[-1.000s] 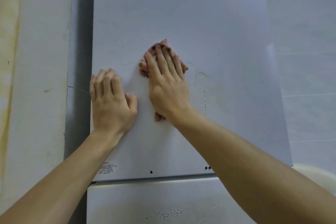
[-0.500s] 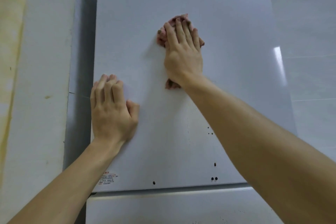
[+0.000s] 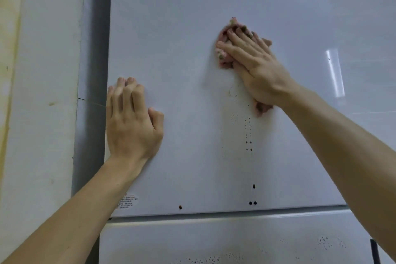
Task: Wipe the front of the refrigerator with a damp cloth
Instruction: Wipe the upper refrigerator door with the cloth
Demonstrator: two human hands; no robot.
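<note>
Upper door (image 3: 192, 28) of the fridge fills most of the view, white and glossy. Right hand (image 3: 257, 68) lies flat on the cloth (image 3: 222, 55), fingers straight and slightly spread, pressing it against the door right of centre. The fingers are not curled round it and nothing is pinched. Cloth is pink, bunched, with brownish patches. It shows past the fingertips and thumb on the left, and again as a small end at the heel of the hand. A thin thread (image 3: 234, 90) hangs from the cloth in a loop against the door. Left hand (image 3: 130, 124) rests palm-down on the door at its left edge, well apart from the cloth, fingers together and relaxed, thumb out to the right; it holds nothing. Under the cloth a column of small dark spots (image 3: 248, 143) runs down the door. A pair of larger spots (image 3: 252, 203) sits near the bottom edge, with a single brown spot (image 3: 180, 207) to their left. Sticker (image 3: 126, 200) with red print at the bottom left corner, beside the left forearm; print too small to read. Lower door (image 3: 214, 240) sits beneath a narrow seam, finely speckled along its near part. Left of the fridge is a grey gap (image 3: 94, 70), then a pale wall (image 3: 42, 92), yellowish at its left side. Right of the fridge is a tiled wall (image 3: 364, 17).
</note>
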